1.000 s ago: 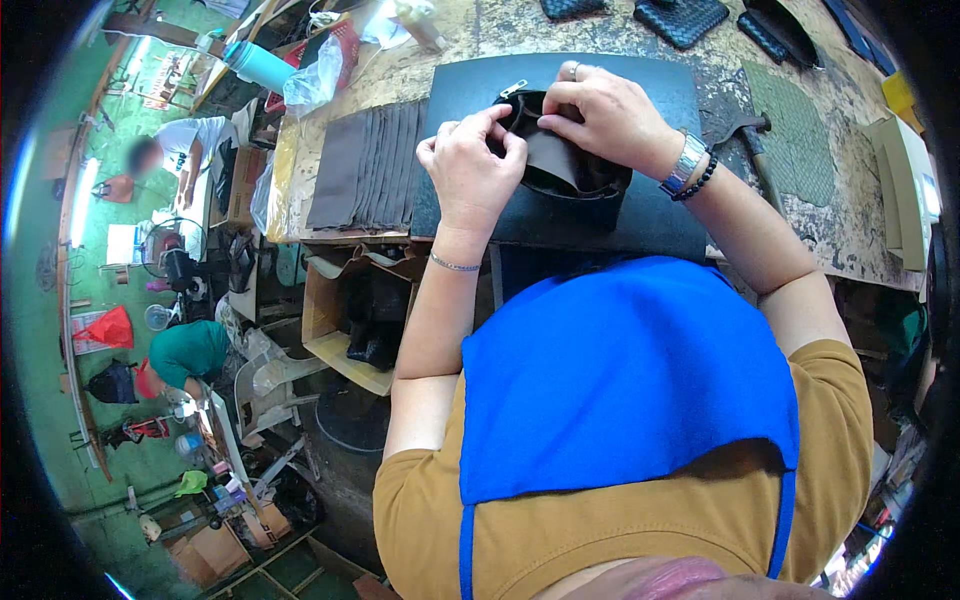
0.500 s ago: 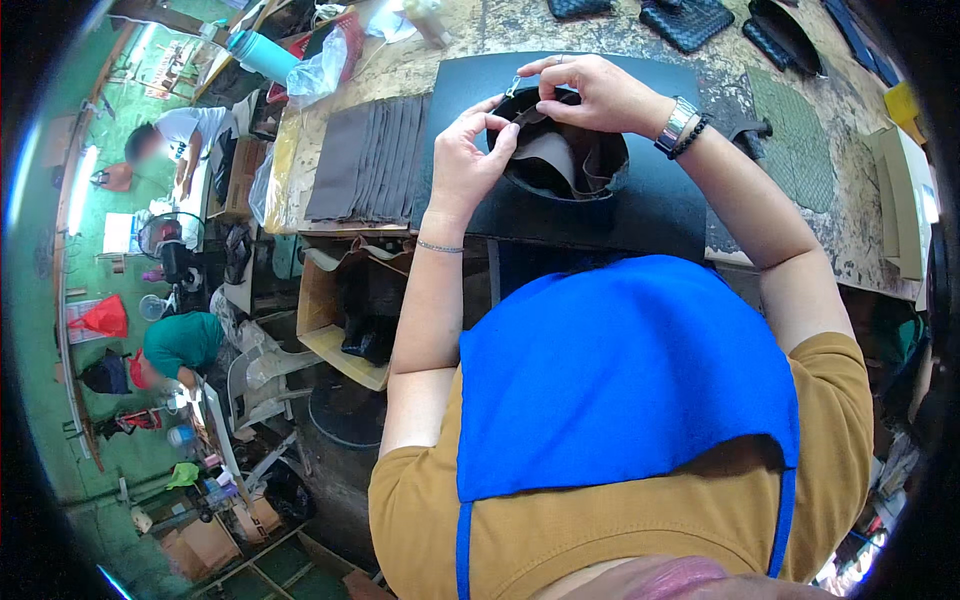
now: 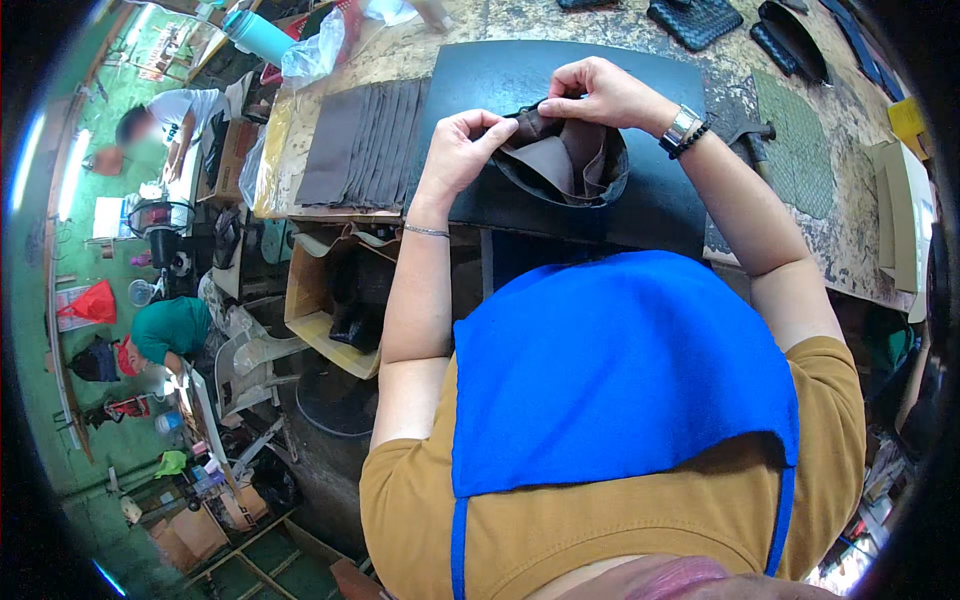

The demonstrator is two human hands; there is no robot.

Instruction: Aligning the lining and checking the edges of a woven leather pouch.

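Observation:
A dark, round-mouthed bag (image 3: 545,167) with a brownish-grey lining lies on a black mat (image 3: 655,200), its opening facing me. My left hand (image 3: 462,152) is closed on the left side of its rim, thumb and forefinger pinching the edge. At the far side of the rim, my right hand (image 3: 612,98) pinches the edge too, its fingers bent together. Between the two hands the lining is folded and pulled up. The bag's outer side is mostly hidden.
Left of the mat lies a row of overlapping dark brown sheets (image 3: 362,145). A hammer (image 3: 757,145) and green textured sheet (image 3: 800,150) lie right, near a pale box (image 3: 897,225). Woven dark pouches (image 3: 695,22) are farther back. Below the table stands an open box (image 3: 330,335). Two people work at far left.
My right hand has drawn its stretched fingers in to a pinch on the rim. A small metal clasp beside it is out of sight, and more of the bag's lining shows.

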